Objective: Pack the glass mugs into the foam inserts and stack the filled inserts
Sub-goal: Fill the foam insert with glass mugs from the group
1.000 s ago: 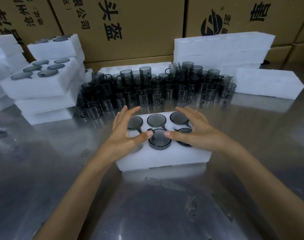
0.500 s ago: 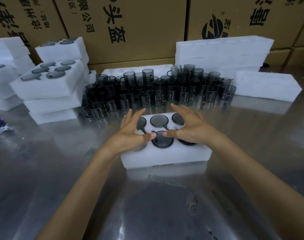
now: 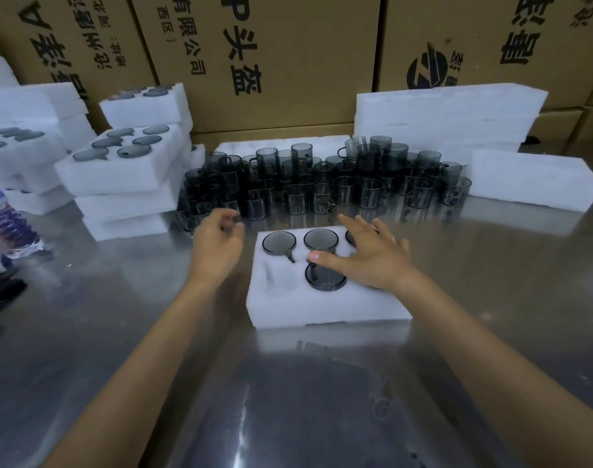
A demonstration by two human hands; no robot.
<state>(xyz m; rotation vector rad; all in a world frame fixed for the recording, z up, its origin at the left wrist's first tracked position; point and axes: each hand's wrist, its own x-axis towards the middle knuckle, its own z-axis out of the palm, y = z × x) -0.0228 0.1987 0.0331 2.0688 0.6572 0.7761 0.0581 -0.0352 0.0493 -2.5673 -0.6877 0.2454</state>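
While the right hand (image 3: 369, 256) rests flat-fingered on the foam insert (image 3: 322, 304) at the counter's (image 3: 288, 400) centre, its seven-o'clock pocket (image 3: 274, 275) is unfilled, so the loosely curled, empty left hand (image 3: 220, 239), reaching toward eleven o'clock, needs another glass mug (image 3: 256, 204).

The right hand (image 3: 372, 256) lies over the right side of the foam insert (image 3: 322, 298), so the mug at the back right (image 3: 350, 236) shows only a thin dark edge, and the front right hole cannot be seen at all. The left hand (image 3: 217, 243) is blurry, and its bent fingers hide whether they touch a mug. The crowd of loose mugs (image 3: 322, 184) is dark and packed, so they cannot be counted. At the left edge of the frame a water bottle (image 3: 8, 228) is cut off. The cardboard boxes (image 3: 271, 55) are cut off at the top.
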